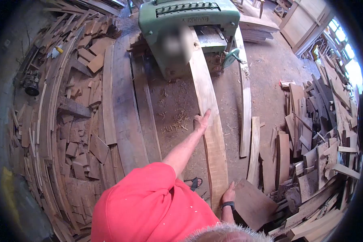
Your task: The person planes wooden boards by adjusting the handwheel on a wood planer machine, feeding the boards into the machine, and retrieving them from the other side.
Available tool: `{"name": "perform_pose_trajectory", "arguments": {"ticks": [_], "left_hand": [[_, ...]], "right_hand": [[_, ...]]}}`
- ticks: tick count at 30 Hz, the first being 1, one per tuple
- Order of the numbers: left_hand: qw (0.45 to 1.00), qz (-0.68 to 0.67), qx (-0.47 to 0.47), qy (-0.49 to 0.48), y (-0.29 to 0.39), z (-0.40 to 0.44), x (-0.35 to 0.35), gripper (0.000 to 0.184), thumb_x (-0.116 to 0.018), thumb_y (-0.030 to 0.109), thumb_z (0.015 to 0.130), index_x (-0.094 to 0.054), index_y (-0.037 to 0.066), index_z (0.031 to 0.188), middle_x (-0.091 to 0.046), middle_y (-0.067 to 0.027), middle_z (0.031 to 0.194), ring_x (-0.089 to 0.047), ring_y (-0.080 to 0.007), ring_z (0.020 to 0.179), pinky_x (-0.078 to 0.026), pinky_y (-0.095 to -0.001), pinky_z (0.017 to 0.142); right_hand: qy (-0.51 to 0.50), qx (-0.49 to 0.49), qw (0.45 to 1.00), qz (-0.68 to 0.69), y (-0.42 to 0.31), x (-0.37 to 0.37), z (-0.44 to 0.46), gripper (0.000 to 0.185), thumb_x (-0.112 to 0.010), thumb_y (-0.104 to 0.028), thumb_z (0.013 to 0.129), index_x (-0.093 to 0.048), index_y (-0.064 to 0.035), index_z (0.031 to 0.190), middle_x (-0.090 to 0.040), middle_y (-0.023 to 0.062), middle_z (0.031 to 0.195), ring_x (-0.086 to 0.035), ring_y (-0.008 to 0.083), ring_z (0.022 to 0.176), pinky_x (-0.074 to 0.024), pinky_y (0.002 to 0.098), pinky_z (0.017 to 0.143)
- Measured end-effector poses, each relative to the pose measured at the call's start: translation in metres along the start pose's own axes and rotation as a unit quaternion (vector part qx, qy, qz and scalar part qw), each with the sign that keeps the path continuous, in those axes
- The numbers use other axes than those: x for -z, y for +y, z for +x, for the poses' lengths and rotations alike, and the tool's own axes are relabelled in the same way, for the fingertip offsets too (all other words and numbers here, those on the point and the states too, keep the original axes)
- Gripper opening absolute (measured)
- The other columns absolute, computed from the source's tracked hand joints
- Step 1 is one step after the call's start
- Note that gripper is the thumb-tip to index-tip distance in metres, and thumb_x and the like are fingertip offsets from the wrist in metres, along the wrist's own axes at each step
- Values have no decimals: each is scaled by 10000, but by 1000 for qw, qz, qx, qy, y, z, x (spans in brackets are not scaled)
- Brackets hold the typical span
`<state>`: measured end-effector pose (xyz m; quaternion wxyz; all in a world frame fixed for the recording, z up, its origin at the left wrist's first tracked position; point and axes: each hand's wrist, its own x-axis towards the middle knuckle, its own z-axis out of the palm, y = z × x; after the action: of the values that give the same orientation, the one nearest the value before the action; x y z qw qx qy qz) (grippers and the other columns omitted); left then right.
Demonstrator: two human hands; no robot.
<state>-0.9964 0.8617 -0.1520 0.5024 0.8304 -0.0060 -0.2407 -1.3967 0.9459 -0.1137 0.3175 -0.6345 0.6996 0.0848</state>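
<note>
A long pale wooden board [213, 141] runs from the green machine [189, 18] down to the person's body. My left hand [202, 120] holds the board's left edge near mid-length, its thumb over the top face and the other fingers partly hidden. Near the board's close end, my right hand [229, 193], below a dark wristwatch, grips the right edge; its fingers are mostly hidden beneath. The board's far end lies at the machine's opening, beside its metal bed [209, 39].
A handwheel [231, 58] juts from the machine's right side. Long planks [127, 109] lie on the left, and another narrow board [245, 101] on the right. Scrap wood piles [82, 161] flank both sides. Shavings [179, 121] and a sandalled foot [195, 183] are on the floor.
</note>
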Motion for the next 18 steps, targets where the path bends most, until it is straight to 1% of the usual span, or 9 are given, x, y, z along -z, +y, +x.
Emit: {"name": "perform_pose_trajectory", "arguments": {"ticks": [3,7,9,13,14,16,17,18], "left_hand": [[999,-35,-1,-17,24,-8,13,768,-689,677,730,-711,-65,928,-711,-232,913,-696,-315,889,-509,-416,770],[999,-48,-18,-11,21,10,7,763,-692,675,731,-714,-59,934,-713,-229,917,-697,-306,893,-510,-407,773],[998,-50,-37,0,20,20,4,776,-694,680,726,-710,-67,937,-708,-241,924,-695,-315,901,-509,-409,787],[1000,0,-12,1,30,30,7,816,-691,698,713,-701,-80,957,-699,-261,948,-690,-334,917,-509,-412,799],[1000,-1,-9,1,29,32,6,816,-691,698,713,-701,-80,957,-699,-261,948,-690,-334,917,-509,-412,799],[999,-36,8,-33,30,40,8,803,-703,690,710,-701,-74,959,-702,-248,941,-690,-324,918,-511,-411,793],[999,-34,10,-33,30,43,8,803,-703,690,710,-701,-74,959,-702,-248,941,-690,-324,918,-511,-411,793],[997,-73,-5,-31,29,44,7,790,-713,681,708,-702,-71,949,-704,-237,928,-690,-311,906,-511,-408,787]], "right_hand": [[-10,-24,1000,4,-9,-1,4,980,-118,-675,953,-673,128,873,-609,385,889,-593,523,957,-433,578,855],[-26,-13,999,16,-23,1,9,985,-110,-678,950,-673,127,891,-609,383,922,-588,512,994,-423,578,873],[-28,-27,999,14,-33,4,8,975,-123,-680,953,-662,133,962,-614,386,975,-583,503,1040,-427,550,897],[-43,-39,998,3,-38,1,17,983,-125,-689,948,-657,137,971,-610,389,994,-577,503,1054,-425,547,905],[-43,-43,998,1,-41,1,18,984,-127,-691,948,-655,139,975,-609,391,996,-575,503,1055,-424,546,902],[-48,-45,998,1,-52,-3,19,984,-129,-692,947,-653,141,978,-608,393,998,-574,504,1056,-423,546,900],[-19,-31,999,8,-58,-3,17,982,-127,-688,949,-664,133,913,-613,384,940,-590,509,998,-433,563,860],[10,-16,1000,14,-61,-3,16,984,-124,-683,952,-676,126,849,-617,375,881,-605,514,939,-442,580,819]]}}
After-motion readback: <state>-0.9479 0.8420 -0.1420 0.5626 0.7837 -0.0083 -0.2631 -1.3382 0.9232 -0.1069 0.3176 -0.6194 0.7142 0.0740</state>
